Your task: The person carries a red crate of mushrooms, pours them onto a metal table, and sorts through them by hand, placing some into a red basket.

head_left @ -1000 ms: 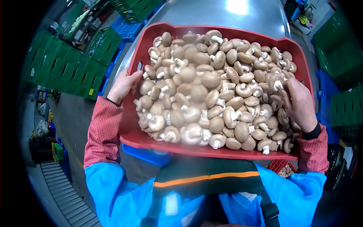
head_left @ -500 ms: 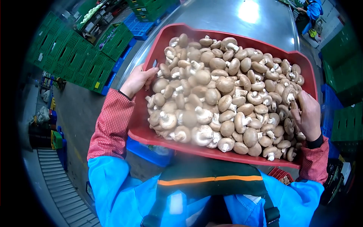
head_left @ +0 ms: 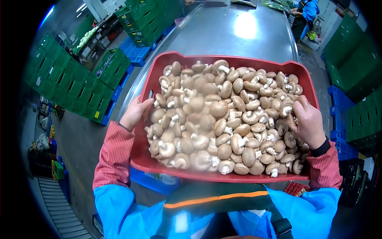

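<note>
A shallow red crate (head_left: 238, 177), full of brown mushrooms (head_left: 218, 108), spans the space in front of my body. Many mushrooms lie with pale stems upward; a blurred patch hazes those on the left. My left hand (head_left: 137, 111) is closed on the crate's left rim, thumb on top. Over the right side, my right hand (head_left: 308, 121) is closed, fingers curled down beside a mushroom; it appears to grip the right wall, though the fingertips are partly hidden. Whether the crate rests on anything is hidden.
Beyond the crate stretches a metal table (head_left: 211, 32). Stacked green crates (head_left: 71, 79) stand at left on blue pallets (head_left: 135, 51), with more green crates (head_left: 364, 119) at right. A person in blue (head_left: 308, 14) works at the far right. A roller conveyor (head_left: 61, 211) runs at lower left.
The crate, both hands and the background have shifted down and left in view, and more of the table shows. The crate's angle has turned slightly. Both hands keep their places on it.
</note>
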The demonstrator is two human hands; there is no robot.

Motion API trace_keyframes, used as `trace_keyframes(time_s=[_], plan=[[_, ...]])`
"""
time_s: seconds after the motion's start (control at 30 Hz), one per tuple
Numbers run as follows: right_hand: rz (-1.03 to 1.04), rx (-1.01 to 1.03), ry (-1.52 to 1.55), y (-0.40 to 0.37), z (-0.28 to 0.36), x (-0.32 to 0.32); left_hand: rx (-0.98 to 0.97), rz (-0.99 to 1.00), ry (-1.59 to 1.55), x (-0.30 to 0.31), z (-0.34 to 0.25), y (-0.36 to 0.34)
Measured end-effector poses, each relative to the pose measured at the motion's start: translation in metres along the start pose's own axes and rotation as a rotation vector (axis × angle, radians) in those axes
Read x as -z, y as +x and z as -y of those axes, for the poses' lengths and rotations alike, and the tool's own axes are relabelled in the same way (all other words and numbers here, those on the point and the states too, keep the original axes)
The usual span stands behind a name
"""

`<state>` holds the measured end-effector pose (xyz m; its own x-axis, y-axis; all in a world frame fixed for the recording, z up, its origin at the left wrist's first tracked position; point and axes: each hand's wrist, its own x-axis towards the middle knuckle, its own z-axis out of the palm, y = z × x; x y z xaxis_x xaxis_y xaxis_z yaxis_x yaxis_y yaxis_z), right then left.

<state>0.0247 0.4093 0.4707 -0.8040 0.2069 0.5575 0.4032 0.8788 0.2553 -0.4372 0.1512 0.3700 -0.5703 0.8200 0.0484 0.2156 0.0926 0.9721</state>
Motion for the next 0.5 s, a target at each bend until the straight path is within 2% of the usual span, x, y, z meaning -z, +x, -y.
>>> trace_keyframes(time_s=[0.5], plan=[[-0.067,0.178,0.002,0.005,0.000,0.017,-0.026,-0.007,-0.004,-0.001,-0.008,-0.012]])
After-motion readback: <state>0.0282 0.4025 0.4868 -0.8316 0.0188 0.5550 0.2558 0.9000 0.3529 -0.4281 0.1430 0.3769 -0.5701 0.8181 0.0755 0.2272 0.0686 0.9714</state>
